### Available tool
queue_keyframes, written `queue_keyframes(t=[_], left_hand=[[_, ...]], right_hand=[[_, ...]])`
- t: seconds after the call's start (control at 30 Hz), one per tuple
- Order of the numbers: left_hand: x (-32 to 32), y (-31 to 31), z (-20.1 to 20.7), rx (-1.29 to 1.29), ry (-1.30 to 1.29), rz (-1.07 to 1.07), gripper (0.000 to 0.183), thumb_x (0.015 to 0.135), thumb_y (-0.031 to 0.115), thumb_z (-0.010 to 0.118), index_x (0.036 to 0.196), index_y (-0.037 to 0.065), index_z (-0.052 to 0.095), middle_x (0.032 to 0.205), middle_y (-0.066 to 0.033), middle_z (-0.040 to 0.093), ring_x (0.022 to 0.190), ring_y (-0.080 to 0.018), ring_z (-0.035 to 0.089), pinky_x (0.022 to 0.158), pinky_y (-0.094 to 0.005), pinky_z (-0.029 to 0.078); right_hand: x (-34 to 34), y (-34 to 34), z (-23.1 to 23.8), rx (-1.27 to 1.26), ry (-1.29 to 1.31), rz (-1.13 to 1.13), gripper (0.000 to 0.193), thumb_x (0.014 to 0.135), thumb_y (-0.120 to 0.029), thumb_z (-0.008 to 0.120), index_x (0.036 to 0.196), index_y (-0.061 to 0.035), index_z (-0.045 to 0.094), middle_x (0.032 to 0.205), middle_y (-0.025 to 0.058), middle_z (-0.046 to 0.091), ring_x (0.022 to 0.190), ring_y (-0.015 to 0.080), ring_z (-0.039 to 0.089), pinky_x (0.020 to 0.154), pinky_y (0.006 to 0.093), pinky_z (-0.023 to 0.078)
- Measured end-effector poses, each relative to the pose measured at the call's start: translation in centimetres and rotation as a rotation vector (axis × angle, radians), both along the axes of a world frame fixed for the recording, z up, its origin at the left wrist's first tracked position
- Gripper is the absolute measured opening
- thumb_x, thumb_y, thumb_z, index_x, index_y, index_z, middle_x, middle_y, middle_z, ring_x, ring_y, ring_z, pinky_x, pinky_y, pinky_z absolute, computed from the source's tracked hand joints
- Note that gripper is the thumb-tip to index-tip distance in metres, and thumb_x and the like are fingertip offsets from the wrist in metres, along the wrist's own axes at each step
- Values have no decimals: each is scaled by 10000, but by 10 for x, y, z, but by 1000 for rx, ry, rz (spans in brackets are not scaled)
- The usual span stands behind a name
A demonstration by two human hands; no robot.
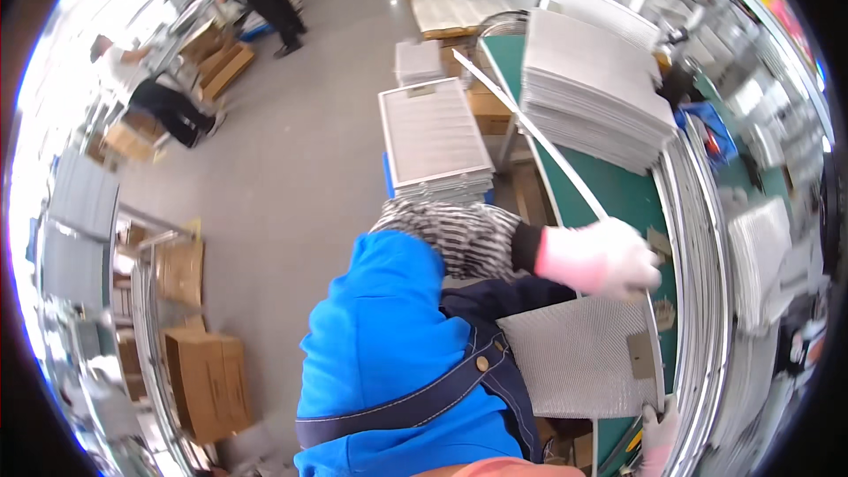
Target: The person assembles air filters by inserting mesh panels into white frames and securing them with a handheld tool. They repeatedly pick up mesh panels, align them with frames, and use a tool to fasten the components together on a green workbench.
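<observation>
A grey metal mesh panel [570, 358] lies partly on the green table against my apron, with a flat tan-grey piece [640, 355] on its face near the far edge. A long thin white metal strip [552, 148] slants over the table and runs under my left hand [614, 258]. That hand, in a white and pink glove, is slightly blurred; its fingers curl down around the strip by the panel's corner. Lower down, my gloved right hand [658, 437] grips the panel's other far corner, its fingertips at the edge and the rest partly hidden.
A tall stack of mesh sheets [596, 79] stands on the green table [623, 185]. Long metal profiles [698, 300] lie along its far side, near a blue bin [711, 132]. Framed panels [435, 132] are piled to the left. Cardboard boxes [208, 384] stand behind; two people work farther off.
</observation>
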State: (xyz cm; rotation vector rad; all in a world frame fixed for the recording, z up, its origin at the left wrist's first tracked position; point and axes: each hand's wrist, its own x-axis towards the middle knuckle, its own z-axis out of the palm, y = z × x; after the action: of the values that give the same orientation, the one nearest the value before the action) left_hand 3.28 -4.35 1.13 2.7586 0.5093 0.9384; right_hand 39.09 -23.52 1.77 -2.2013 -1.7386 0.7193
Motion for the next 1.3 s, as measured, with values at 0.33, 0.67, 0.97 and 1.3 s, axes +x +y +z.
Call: queue_keyframes(t=[0.33,0.67,0.97,1.3], left_hand=[[-6,-17,6,-231,219,-114,425,845,559,682,909,142,736,740,-54,706,723,-280,706,637,-412,544],[-49,9,-8,-470,119,27,381,861,485,713,958,120,764,774,-75,713,768,-266,702,691,-385,531],[-48,5,-9,-489,145,92,385,860,486,719,977,123,764,765,-78,710,757,-270,703,682,-384,531],[-43,5,4,-466,171,81,396,858,493,721,991,121,756,766,-83,709,752,-270,705,680,-385,535]], right_hand=[[-72,17,79,-330,115,86,171,906,-80,680,1073,-50,660,929,104,651,828,152,635,716,322,522],[-114,17,-24,510,403,-78,511,1058,-328,510,1363,77,437,1183,140,532,1065,224,503,992,350,383],[-125,-8,-54,437,442,-232,571,1066,-319,451,1406,135,394,1388,203,476,1244,278,466,1084,398,338],[-104,29,-42,513,390,-223,487,1063,-211,408,1399,142,409,1392,272,469,1213,337,513,1086,408,360]])
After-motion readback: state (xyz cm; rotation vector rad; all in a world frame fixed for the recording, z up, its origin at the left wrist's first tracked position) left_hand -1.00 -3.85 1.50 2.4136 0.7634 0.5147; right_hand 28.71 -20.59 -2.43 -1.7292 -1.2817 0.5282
